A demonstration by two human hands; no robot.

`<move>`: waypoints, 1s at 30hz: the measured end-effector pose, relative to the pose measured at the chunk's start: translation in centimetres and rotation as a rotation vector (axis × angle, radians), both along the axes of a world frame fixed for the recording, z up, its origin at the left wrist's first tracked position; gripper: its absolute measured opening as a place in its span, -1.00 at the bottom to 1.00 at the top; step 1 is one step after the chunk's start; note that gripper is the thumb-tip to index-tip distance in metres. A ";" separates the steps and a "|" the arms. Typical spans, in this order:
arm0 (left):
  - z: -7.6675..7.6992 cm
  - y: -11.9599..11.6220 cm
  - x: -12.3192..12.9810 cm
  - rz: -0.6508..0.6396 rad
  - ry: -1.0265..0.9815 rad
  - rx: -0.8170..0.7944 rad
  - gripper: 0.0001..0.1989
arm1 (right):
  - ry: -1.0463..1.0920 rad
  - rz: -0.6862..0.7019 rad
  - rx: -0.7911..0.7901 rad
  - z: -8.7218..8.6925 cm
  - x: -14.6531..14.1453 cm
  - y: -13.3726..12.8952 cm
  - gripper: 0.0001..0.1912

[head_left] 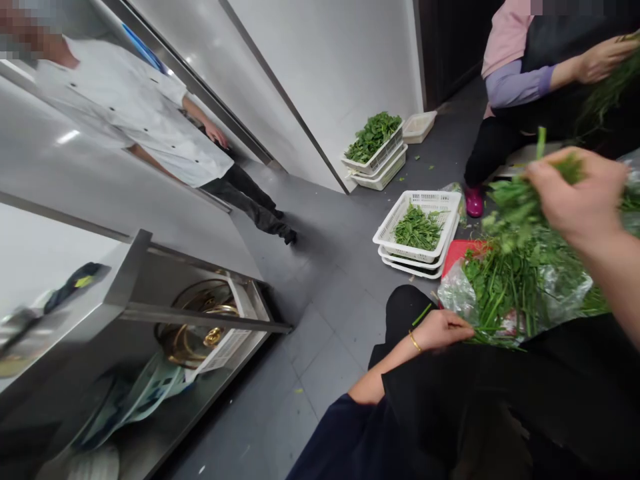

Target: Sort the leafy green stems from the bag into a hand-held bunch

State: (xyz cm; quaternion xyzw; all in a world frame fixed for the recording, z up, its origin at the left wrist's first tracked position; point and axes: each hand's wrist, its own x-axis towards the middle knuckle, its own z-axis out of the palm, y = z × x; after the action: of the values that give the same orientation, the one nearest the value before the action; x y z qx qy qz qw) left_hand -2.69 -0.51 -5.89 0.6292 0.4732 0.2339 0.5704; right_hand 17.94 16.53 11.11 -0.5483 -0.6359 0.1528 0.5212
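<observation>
My right hand (583, 193) is raised at the right, closed around a bunch of leafy coriander (515, 207), slightly blurred. Lower down, my left hand (440, 330), with a gold bracelet at the wrist, pinches a few thin green stems (487, 330) by my lap. Between and beyond both hands lies a heap of long-stemmed greens (507, 280) on clear plastic bags (457, 290). Part of something red (463, 250) shows under the heap. Just past it, a white basket (383, 233) on a stack holds loose cut greens (417, 228).
Farther back, another white basket (373, 167) is heaped with leafy greens beside a small white tray (419, 127). One co-worker's hand (605, 60) holds greens at upper right. A person in a white jacket (135, 107) stands left, behind a metal shelf (200, 317) with pots.
</observation>
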 end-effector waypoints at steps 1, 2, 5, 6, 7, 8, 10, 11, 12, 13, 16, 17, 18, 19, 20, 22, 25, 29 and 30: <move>0.1 0.1 -0.1 -0.019 0.017 0.016 -0.77 | -0.095 0.054 -0.042 -0.3 -1.8 2.1 -0.58; 0.2 0.2 -0.3 -0.031 0.026 0.018 -0.75 | -0.158 0.115 -0.081 -0.8 -3.7 4.2 -0.57; 0.4 0.2 -0.8 -0.061 -0.024 -0.028 -0.67 | -0.315 0.285 -0.187 -2.6 -8.7 9.5 -0.50; 0.4 0.2 -1.0 -0.058 -0.061 -0.031 -0.64 | -0.386 0.326 -0.222 -3.1 -9.7 10.7 -0.40; 0.4 0.1 -1.2 -0.044 -0.100 -0.022 -0.62 | -0.454 0.352 -0.246 -3.4 -10.2 11.6 -0.30; 0.3 0.0 -1.4 -0.016 -0.132 0.000 -0.60 | -0.503 0.366 -0.254 -3.5 -10.1 12.1 -0.26; 0.2 -0.1 -2.1 0.055 -0.149 0.068 -0.58 | -0.528 0.377 -0.237 -3.5 -8.6 11.7 -0.32; 0.2 0.0 -2.5 0.088 -0.122 0.115 -0.58 | -0.503 0.382 -0.223 -3.5 -7.3 10.8 -0.38; 0.1 0.0 -2.9 0.111 -0.062 0.166 -0.56 | -0.480 0.397 -0.225 -3.8 -5.7 9.3 -0.43; 0.0 0.1 -3.3 0.115 0.032 0.216 -0.53 | -0.476 0.417 -0.250 -4.3 -4.2 7.3 -0.48; -0.5 0.2 -4.0 -0.005 0.447 0.317 -0.25 | -0.480 0.586 -0.438 -8.4 -0.5 -0.8 -0.47; -0.7 0.3 -3.9 -0.088 0.584 0.329 -0.20 | -0.477 0.693 -0.543 -10.5 0.3 -3.7 -0.45; -1.0 0.3 -3.6 -0.178 0.698 0.336 -0.21 | -0.480 0.784 -0.638 -12.8 0.8 -6.4 -0.42; -1.3 0.4 -3.3 -0.270 0.784 0.342 -0.30 | -0.499 0.880 -0.718 -15.2 1.1 -8.8 -0.41; -1.6 0.5 -2.8 -0.352 0.844 0.346 -0.44 | -0.536 0.941 -0.762 -17.4 1.3 -10.8 -0.42; -2.2 0.8 -1.7 -0.463 0.911 0.340 -0.66 | -0.642 0.998 -0.826 -21.0 1.7 -13.3 -0.48; -3.0 1.5 -0.2 -0.486 0.968 0.289 -0.69 | -0.722 0.995 -0.861 -23.6 2.9 -14.5 -0.67; -3.9 2.1 1.6 -0.535 0.925 0.260 -0.69 | -0.780 0.913 -0.901 -23.5 5.7 -15.0 -0.62; -4.0 2.0 2.1 -0.557 0.913 0.263 -0.70 | -0.794 0.872 -0.913 -23.1 6.4 -15.0 -0.61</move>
State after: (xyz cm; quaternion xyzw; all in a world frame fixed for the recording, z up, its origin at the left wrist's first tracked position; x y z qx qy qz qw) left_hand -0.64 1.50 -9.89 0.8342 0.4550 -0.1652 0.2642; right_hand 24.35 1.55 -12.02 -0.4222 -0.8095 0.3851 -0.1350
